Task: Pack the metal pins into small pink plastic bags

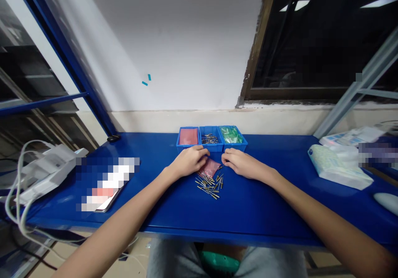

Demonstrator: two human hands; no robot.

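My left hand is closed on the left edge of a small pink bag. To the right of the bag, my right hand has its fingers closed on a thin metal rivet. Several loose rivets with brass-coloured ends lie in a pile on the blue table just below the bag. Behind my hands stand three joined blue bins: the left bin holds pink bags, the middle bin holds rivets, and the right bin holds green-and-clear packets.
On the blue table, a phone lies at the left near a white power strip with cables. A soft tissue pack sits at the right, with a white rounded object beyond it. A wall rises behind the bins.
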